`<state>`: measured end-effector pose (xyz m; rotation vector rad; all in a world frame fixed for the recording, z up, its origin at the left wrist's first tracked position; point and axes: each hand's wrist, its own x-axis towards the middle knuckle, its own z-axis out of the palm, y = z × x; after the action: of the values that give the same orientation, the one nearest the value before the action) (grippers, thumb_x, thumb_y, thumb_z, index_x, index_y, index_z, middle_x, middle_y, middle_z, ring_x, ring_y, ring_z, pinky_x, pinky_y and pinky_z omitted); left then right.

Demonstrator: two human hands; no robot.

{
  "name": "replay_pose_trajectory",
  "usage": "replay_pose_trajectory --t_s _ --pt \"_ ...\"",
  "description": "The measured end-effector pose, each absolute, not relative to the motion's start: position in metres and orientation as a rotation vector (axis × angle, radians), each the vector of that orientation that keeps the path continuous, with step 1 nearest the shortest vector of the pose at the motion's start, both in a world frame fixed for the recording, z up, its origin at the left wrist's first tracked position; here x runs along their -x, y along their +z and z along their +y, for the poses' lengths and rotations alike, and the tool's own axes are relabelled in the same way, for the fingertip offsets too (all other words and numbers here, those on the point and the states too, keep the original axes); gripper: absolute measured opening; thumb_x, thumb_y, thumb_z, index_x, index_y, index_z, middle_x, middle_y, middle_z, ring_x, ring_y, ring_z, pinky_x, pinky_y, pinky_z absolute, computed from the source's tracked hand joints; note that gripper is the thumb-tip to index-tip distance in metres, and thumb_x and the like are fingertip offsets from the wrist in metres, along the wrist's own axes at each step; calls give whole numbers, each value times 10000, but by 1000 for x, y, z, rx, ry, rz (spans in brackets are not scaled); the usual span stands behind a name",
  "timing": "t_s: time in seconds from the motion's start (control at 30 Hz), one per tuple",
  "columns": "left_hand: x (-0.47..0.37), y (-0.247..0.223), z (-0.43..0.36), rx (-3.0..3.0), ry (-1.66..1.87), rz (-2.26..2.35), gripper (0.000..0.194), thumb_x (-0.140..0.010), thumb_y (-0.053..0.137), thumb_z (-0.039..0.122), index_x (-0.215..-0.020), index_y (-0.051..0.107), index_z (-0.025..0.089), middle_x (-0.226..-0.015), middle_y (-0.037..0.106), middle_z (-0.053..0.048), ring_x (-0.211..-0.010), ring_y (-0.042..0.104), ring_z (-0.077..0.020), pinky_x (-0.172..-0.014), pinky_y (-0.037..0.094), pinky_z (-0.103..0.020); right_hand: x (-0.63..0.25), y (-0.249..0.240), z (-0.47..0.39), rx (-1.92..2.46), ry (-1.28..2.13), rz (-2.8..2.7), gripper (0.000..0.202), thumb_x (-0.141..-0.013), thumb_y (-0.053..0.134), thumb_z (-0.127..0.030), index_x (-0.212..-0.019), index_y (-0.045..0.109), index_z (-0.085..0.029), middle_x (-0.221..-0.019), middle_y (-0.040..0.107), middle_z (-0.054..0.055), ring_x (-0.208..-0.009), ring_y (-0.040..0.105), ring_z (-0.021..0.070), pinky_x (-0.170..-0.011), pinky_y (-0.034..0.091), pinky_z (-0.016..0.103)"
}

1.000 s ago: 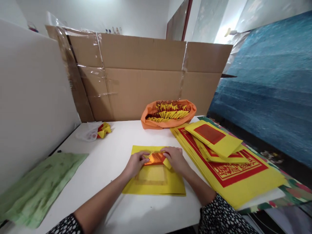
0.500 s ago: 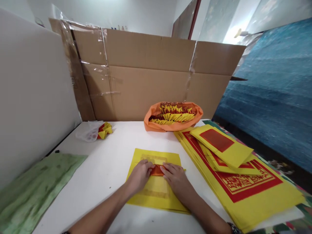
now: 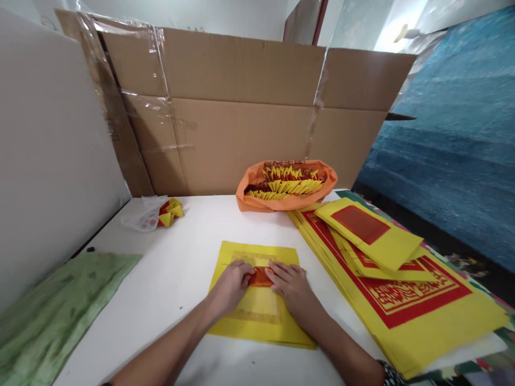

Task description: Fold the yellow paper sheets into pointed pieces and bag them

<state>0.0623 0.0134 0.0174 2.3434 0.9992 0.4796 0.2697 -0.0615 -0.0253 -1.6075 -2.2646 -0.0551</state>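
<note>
A narrow folded strip of orange-red paper (image 3: pixel 260 276) lies crosswise between my hands in the head view. My left hand (image 3: pixel 232 284) pinches its left end, thumb and fingers pressed together. Over the strip's right end, the stretched fingers of my right hand (image 3: pixel 292 287) lie flat, touching it. Both hands rest above a stack of square yellow paper sheets (image 3: pixel 257 331), with a paler square marking in the middle of the top one. My fingers hide both ends of the strip.
Behind stands an orange bag (image 3: pixel 257 205) full of folded yellow-and-red paper pieces. Large yellow sheets with red prints (image 3: pixel 406 321) are stacked right, with smaller packs (image 3: pixel 368 233) on top. A green cloth (image 3: pixel 68 305) and plastic bag (image 3: pixel 142 214) lie left; cardboard (image 3: pixel 241 139) walls the back.
The right-hand fingers have shifted slightly up and flattened over the strip's right end, uncovering a little more of it. My left hand keeps its pinch. The camera view has tilted slightly.
</note>
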Motion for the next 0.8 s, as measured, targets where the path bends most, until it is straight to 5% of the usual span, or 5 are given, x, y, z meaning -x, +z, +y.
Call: replay_pose_trajectory --t_s 0.13,0.27,0.43,0.67,0.8 --pt "-63 15 15 -2336 447 998 272 -888 427 89 -911 680 186 -838 605 -47 -796 566 -186 -726 425 -285 -270 -24 -62 1588 107 -2338 440 -984 418 -178 -1424 443 -181 -1482 421 96 -1385 360 234 -1072 359 434" --pt "-55 13 24 -2379 412 988 188 -861 558 174 -979 700 208 -875 573 -49 -833 535 -203 -752 426 -308 -274 -6 -71 1523 348 -2466 606 -988 442 -391 -1519 215 -207 -1582 168 106 -1462 146 251 -1156 250 462" --pt "-35 17 46 -2396 372 870 574 -745 749 365 -1289 593 270 -945 531 -49 -915 499 -232 -831 442 -358 -278 18 -78 1426 455 -2533 722 -889 489 -628 -1503 226 -354 -1601 49 79 -1462 60 326 -1147 201 553" --pt "-76 39 51 -2376 204 843 325 -960 443 363 -948 690 152 -889 655 -67 -807 570 -186 -788 469 -304 -290 -34 -76 1324 247 -2596 782 -797 631 -616 -1472 305 -391 -1586 164 93 -1430 167 402 -1054 342 599" --pt "-107 33 52 -2301 89 959 189 -754 723 326 -651 693 171 -657 674 -21 -611 585 -177 -630 485 -277 -300 -91 -73 1366 72 -2458 674 -724 709 -554 -1352 470 -493 -1451 463 52 -1312 407 433 -959 439 615"
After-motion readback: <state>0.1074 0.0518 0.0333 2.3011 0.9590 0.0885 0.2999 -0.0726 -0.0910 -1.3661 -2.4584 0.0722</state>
